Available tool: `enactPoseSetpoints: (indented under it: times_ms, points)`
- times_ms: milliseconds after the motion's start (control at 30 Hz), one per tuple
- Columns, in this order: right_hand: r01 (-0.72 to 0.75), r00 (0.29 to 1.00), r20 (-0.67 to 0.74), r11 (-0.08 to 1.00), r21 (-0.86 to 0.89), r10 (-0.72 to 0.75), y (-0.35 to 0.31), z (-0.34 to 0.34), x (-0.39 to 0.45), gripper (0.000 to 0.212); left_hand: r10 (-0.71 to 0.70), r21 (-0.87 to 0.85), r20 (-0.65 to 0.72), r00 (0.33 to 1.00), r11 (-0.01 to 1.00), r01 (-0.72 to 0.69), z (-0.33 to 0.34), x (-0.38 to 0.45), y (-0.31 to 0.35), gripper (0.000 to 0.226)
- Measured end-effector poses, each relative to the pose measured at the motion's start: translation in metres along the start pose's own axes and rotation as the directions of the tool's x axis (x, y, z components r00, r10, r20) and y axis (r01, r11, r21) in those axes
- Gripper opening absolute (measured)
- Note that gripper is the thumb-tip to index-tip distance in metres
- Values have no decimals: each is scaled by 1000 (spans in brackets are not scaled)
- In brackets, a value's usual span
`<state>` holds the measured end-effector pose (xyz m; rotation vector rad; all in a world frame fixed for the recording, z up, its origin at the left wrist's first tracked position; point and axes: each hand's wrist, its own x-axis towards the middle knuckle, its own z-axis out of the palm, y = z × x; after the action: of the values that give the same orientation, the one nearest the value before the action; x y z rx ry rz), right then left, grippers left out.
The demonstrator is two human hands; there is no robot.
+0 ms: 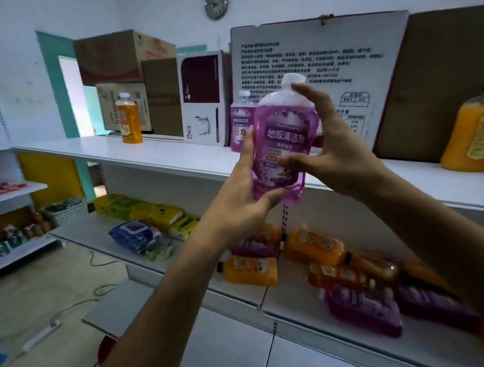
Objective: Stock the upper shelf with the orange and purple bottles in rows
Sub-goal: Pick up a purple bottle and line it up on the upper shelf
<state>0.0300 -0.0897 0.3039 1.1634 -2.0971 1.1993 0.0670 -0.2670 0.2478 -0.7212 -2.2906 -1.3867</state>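
White and long, the upper shelf (157, 156) runs past us. We hold the purple bottle (282, 143) upright just in front of it. Our left hand (243, 205) cups its bottom; our right hand (330, 150) wraps its side, fingers curled.

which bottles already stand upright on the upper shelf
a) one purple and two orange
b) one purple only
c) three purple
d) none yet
a: one purple bottle stands behind the held purple bottle, with an orange bottle to the left and a second orange bottle at the right edge of the upper shelf.
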Motion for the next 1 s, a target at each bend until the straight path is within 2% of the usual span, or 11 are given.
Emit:
enactPoseSetpoints:
  times_ms: [100, 200, 400, 500, 600, 767, 1000]
  points:
    - [38, 996, -75, 988, -149, -50, 10, -3, 17, 91, -9, 151, 61, 998, 989, -1, -4, 37, -2, 112]
    - [42, 994, -93, 981, -191, -61, 28, -8, 31, 93, -21, 205, 75, 997, 979, 5, -8, 66, -15, 108]
    - [3, 1000, 17, 936, -353, 3, 73, 5, 59, 97, -79, 390, -26, 997, 917, 83, -14, 103, -59, 62]
    - [-22, 998, 44, 933, -358, 41, 99, 8, 83, 98, -169, 504, -10, 986, 851, 151, -22, 121, -78, 55]
    - [-70, 996, 33, 929, -363, 88, 131, 6, 103, 99, -289, 637, -71, 955, 724, 267, -20, 134, -96, 55]
    - [-166, 985, -2, 958, -235, 170, 178, -1, 127, 98, -230, 719, -146, 962, 643, 263, -15, 134, -114, 42]
    - [-218, 976, -40, 925, -312, 216, 209, -3, 143, 98, -189, 725, -183, 965, 636, 263, -11, 128, -116, 42]
